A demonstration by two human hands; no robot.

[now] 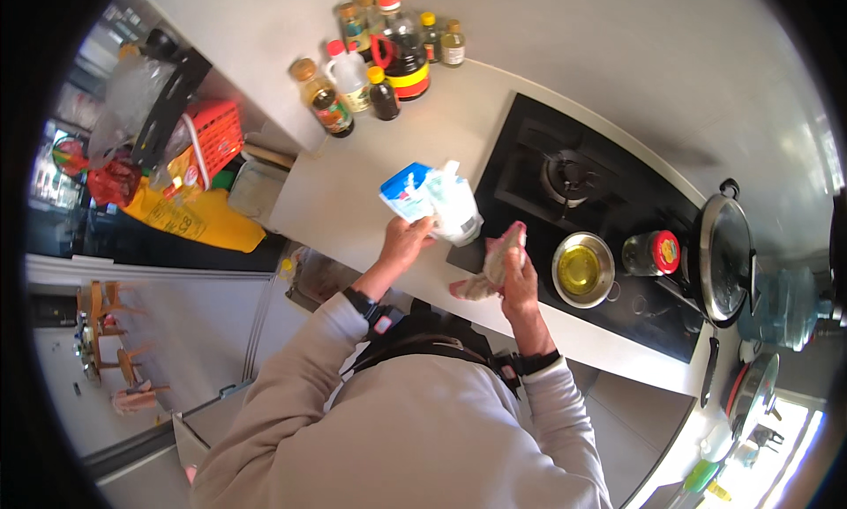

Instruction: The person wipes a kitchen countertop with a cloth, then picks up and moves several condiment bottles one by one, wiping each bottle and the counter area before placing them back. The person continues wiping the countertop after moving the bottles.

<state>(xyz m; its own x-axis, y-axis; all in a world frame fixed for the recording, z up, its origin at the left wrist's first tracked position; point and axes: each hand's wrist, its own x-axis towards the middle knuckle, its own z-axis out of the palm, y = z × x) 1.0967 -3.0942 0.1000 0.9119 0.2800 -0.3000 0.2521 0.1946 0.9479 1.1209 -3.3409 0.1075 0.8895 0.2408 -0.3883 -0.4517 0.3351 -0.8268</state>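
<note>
My left hand (405, 243) grips the lower end of a blue-and-white plastic packet (408, 190). Pressed against it is a shiny whitish plastic pouch (456, 208); glare makes it hard to tell whether the two are separate. Both are over the countertop, left of the black gas hob (529, 171). A crumpled grey-beige cloth with pink edging (501, 265) is bunched in my right hand (520, 284), above the hob's front edge. Just right of that hand, a steel bowl of yellow oil (577, 271) rests on the hob.
A glass jar with a red lid (652, 253) lies on its side by a lidded pan (722, 261). Several sauce bottles (384, 95) crowd the counter's back left corner (311, 158). An orange plastic basket (218, 138) and a yellow bag (192, 214) are at left.
</note>
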